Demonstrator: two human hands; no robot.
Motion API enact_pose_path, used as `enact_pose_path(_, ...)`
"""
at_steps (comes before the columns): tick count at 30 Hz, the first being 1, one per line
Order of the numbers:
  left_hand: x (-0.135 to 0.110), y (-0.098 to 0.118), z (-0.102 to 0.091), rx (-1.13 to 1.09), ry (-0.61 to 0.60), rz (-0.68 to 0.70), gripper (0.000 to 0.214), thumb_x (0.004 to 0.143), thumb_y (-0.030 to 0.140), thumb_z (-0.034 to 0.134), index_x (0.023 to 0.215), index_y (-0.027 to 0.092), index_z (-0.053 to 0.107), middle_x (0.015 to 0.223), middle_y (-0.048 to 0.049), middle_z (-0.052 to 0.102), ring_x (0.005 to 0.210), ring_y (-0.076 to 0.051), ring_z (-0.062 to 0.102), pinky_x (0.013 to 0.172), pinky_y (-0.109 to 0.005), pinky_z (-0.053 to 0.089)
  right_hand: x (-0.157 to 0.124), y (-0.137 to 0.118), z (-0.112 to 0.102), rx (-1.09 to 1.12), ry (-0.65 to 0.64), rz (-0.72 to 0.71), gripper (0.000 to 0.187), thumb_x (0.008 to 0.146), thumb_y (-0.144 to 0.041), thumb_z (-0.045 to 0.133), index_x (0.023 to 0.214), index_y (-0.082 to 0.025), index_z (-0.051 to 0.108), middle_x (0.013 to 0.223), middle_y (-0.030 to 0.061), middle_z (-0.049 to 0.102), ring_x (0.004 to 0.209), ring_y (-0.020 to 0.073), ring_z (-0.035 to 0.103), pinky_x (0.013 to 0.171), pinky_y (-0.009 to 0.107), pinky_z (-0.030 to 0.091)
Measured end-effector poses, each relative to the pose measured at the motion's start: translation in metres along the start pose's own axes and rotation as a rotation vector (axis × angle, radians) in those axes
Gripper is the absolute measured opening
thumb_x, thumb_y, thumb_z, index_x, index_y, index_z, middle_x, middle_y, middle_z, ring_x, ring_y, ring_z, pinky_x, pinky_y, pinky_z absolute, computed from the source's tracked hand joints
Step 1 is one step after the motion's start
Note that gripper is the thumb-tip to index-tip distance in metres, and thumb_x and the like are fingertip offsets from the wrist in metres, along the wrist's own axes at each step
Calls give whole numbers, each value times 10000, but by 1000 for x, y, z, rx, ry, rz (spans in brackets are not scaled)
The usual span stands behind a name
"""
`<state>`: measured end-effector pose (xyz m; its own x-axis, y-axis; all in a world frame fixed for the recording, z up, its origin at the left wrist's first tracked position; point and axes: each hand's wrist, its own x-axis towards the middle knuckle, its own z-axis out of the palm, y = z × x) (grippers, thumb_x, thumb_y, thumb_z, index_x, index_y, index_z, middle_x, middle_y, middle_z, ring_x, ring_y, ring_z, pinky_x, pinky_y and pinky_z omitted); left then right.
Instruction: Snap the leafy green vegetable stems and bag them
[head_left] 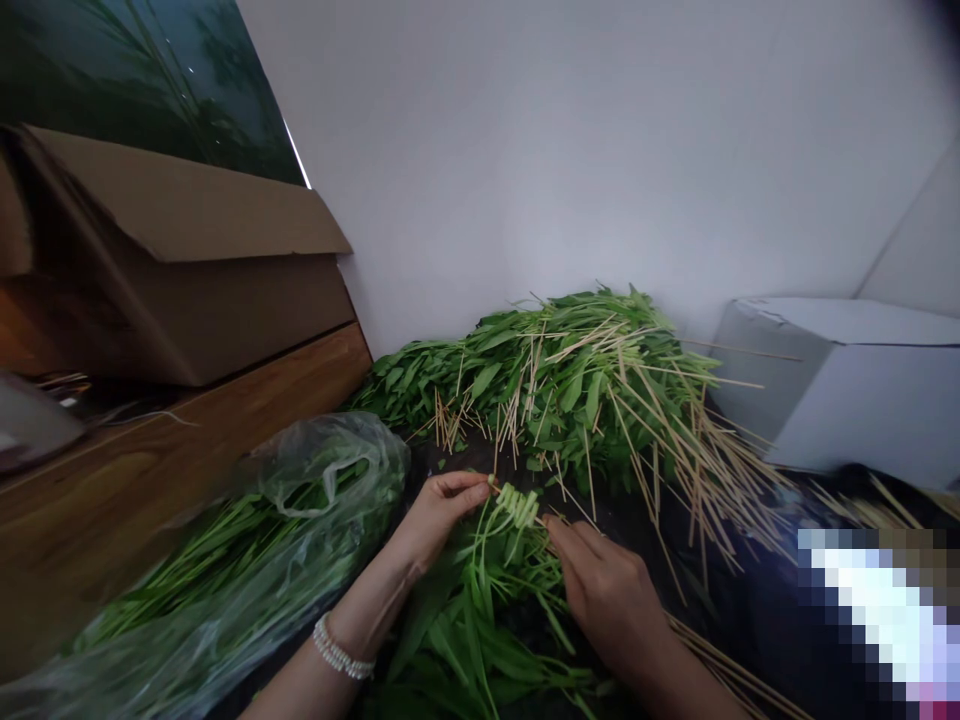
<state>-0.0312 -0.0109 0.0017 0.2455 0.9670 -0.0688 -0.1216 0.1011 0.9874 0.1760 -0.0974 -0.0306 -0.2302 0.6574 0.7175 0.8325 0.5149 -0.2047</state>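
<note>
My left hand (439, 515) pinches the cut ends of a small bundle of green stalks (514, 505), with a pearl bracelet (341, 650) on its wrist. My right hand (604, 590) is closed at the other side of the same bundle, and a thin wooden skewer (551, 525) seems to run between its fingertips and the stalk ends. The bundle's leaves (465, 620) hang down toward me between both wrists.
A big heap of skewered greens (577, 390) lies beyond my hands against the white wall. A clear plastic bag of loose greens (247, 560) sits at left beside a wooden ledge (187, 450) with a cardboard box (180, 260). A grey box (847, 380) stands at right.
</note>
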Motion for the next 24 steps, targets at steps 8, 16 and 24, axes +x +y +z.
enact_pose_path(8, 1, 1, 0, 72, -33, -16, 283, 591, 348, 849, 778, 149, 774, 789, -54, 741, 723, -138, 616, 751, -246, 446, -1, -1, 1, -11, -12, -4, 330, 947, -130, 333, 1090, -125, 630, 729, 44, 626, 644, 159, 637, 593, 256, 468)
enact_pose_path(16, -3, 1, 4, 61, -16, -31, 306, 570, 386, 853, 739, 152, 753, 689, -11, 692, 631, -108, 573, 684, -235, 433, 0, -1, 2, -4, -1, -4, 328, 951, -135, 338, 1098, -125, 631, 724, 43, 629, 654, 153, 638, 601, 250, 475)
enact_pose_path(24, -9, 9, 11, 164, -232, 102, 277, 660, 371, 800, 774, 134, 712, 795, -46, 701, 751, -163, 616, 760, -269, 461, 4, 0, -4, 8, -2, 2, 307, 969, -175, 363, 1143, -126, 611, 812, 70, 670, 724, 160, 670, 686, 262, 517)
